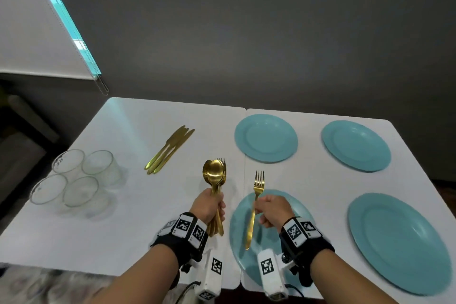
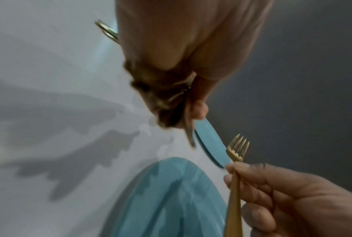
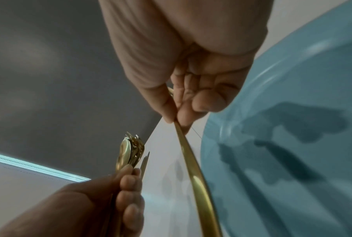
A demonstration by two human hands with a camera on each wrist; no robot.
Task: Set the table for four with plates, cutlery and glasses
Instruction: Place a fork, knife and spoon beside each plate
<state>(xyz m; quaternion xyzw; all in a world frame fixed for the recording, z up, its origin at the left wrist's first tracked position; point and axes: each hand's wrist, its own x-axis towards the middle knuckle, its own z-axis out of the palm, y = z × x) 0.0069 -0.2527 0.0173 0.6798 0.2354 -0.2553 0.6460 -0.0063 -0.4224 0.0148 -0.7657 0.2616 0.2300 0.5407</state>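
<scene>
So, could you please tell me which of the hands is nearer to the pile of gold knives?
Left. The left hand, gripping the bundle of spoons and forks, is just below-right of the gold knives; the right hand, pinching a single fork, hovers farther right over the near-left plate.

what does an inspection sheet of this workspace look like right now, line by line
surface: white table, seam down the middle
job's things: four teal plates laid flat on the right half; gold knives in a pile; four glasses grouped at left
clutter: nothing seen
grippers: left hand grips a bundle of spoons and forks; right hand pinches a single fork over the near left plate
cables: thin dark lead by the right wrist camera
surroundings: grey wall, window blind at left
</scene>
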